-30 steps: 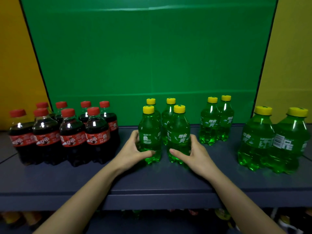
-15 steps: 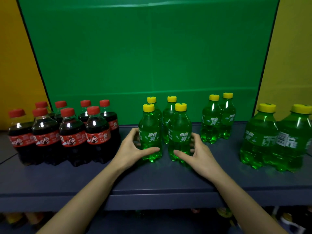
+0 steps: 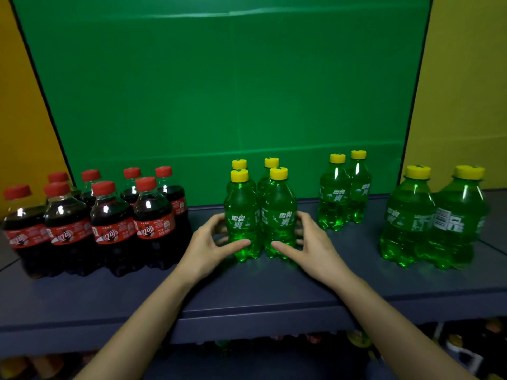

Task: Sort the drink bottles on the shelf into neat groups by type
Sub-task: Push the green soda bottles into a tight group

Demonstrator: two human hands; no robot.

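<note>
Both hands are pressing closer than half a second ago, and the front right green bottle [image 3: 279,215] is now sitting tight beside the front left green bottle [image 3: 241,215], where a narrow gap was showing before; the left hand [image 3: 208,245] is gripping the front left one low down, thumb lying across its base, fingers curling round its far side; the right hand [image 3: 315,248] is gripping the front right one likewise, thumb across the front, fingers wrapping its right flank. These two are standing upright near the middle of the dark blue-grey shelf [image 3: 247,294], with two more green bottles [image 3: 271,162] just behind them, mostly hidden but for their yellow caps; a green backdrop [image 3: 219,91] is filling the rear, and yellow walls [image 3: 466,78] are flanking it. To the left, eight red-capped cola bottles [image 3: 109,223] are crowding together in two rows, near the left hand but apart from it; to the right, a pair of green bottles [image 3: 343,198] is standing toward the back, and a nearer pair [image 3: 433,223] is standing by the right edge, touching each other. Below the shelf's front lip, blurred items [image 3: 356,338] are lying on a lower level, too dim to tell.
</note>
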